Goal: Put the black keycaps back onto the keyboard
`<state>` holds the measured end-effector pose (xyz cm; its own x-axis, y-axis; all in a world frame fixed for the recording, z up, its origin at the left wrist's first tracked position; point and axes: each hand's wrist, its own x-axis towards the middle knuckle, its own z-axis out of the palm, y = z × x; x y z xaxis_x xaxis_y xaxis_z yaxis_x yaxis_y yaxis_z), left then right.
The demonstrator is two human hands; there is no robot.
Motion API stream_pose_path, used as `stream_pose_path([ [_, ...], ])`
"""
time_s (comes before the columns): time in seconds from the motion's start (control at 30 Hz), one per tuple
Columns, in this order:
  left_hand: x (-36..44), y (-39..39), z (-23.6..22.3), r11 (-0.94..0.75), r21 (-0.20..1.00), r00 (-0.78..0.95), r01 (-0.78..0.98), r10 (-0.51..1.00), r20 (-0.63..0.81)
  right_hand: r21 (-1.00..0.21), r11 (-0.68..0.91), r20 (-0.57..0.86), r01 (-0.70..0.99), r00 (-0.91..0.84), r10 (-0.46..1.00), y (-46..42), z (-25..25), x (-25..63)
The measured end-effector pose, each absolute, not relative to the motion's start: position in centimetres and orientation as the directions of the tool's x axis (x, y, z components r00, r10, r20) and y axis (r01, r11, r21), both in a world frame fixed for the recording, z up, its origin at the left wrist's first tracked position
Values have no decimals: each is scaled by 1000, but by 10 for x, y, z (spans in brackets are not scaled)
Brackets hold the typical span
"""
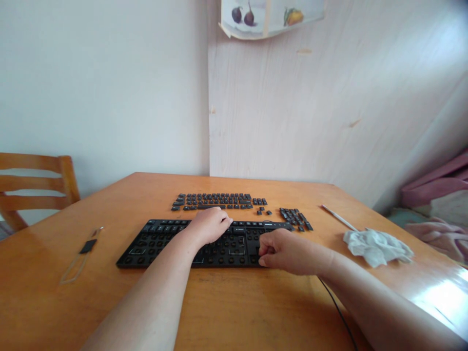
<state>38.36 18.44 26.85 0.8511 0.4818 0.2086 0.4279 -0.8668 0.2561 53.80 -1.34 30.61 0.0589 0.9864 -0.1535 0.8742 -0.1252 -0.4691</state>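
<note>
Seems we're working the half-bare black plastic keyboard (236, 247); left hand (211, 224), right hand (281, 251) curled, can't tell what's gripped. Next calls for fingertip precision.

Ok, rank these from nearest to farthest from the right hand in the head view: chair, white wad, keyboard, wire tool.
1. Keyboard, at the right hand
2. White wad, to the right
3. Wire tool, left
4. Chair, far left

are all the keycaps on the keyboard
No, many loose keycaps lie on the table beyond the keyboard.
</note>
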Motion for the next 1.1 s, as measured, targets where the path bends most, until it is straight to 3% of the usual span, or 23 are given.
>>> stream_pose_path([
  [0.17, 384, 185, 268, -869, 262, 855, 420, 475, 207, -462, -94, -128, 882, 39, 991, -20, 315, 544],
  [0.3, 384, 185, 269, -869, 266, 855, 416, 474, 212, -453, 36, -69, 891, -76, 995, -27, 324, 552],
  [0.67, 383, 184, 270, -871, 268, 858, 412, 470, 207, -416, 227, -106, 880, -295, 950, -36, 336, 544],
  [1.1, 383, 184, 271, -869, 275, 858, 411, 470, 205, -435, 263, -112, 861, -342, 933, -35, 336, 546],
])
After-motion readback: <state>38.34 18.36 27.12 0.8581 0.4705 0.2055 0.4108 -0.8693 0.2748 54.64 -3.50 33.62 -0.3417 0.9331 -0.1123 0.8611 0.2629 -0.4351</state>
